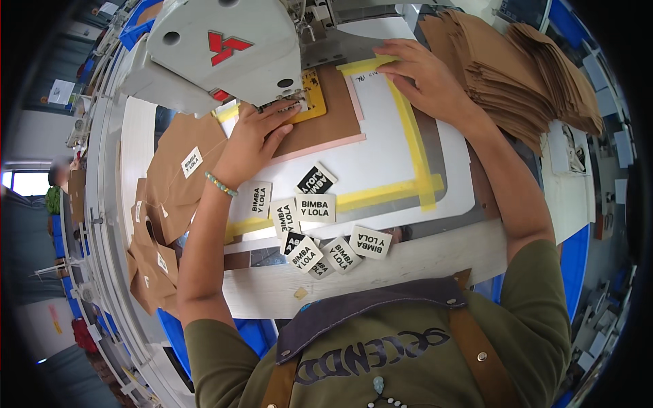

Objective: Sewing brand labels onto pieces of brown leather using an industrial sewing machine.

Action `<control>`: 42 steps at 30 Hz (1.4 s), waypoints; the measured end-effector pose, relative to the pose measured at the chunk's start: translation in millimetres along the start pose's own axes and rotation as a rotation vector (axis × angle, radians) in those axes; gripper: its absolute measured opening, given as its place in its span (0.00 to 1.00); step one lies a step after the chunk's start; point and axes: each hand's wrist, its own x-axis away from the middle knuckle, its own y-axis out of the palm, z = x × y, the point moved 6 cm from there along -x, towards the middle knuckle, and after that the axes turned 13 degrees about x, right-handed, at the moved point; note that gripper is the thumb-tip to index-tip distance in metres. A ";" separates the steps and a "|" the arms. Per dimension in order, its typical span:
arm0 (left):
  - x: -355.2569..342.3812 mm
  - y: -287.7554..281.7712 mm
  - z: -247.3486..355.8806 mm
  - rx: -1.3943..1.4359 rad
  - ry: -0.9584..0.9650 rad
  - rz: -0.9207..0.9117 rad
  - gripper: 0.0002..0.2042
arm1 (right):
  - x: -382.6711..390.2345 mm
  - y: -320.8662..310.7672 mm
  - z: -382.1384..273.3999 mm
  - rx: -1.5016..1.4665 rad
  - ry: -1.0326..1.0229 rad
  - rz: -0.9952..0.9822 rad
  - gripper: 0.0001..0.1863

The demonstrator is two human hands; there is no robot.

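Note:
Under the head of a white sewing machine [183,58] lies a flat brown panel [340,112], with a yellow plate [314,95] on top of it. My left hand [260,132] rests at the panel's left side, fingers stretched toward the yellow plate and the needle area. Its fingertips touch there; the needle itself is hidden. A white board [381,160] edged with yellow tape sits beneath the panel, with pink strips along the panel's edges. At the board's far right corner my right hand [422,81] has its fingers spread over the tape, holding nothing.
Several white and black square labels [316,208] lie scattered at the board's near edge. Brown pieces with white labels [183,146] hang over the table's left side. A thick stack of brown pieces [503,68] stands at the far right. Blue bins [575,272] show below the table.

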 end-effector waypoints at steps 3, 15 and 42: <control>4.7 -0.3 -9.6 0.004 0.065 0.083 0.18 | 1.2 0.0 -5.8 0.044 -0.016 0.073 0.10; 38.7 -28.4 -41.7 0.068 -0.019 0.352 0.17 | 3.7 2.5 -10.7 0.067 -0.001 0.040 0.10; 31.1 -3.4 -11.8 0.308 -0.228 0.274 0.11 | -8.7 -24.1 -30.8 -0.123 -0.011 0.073 0.12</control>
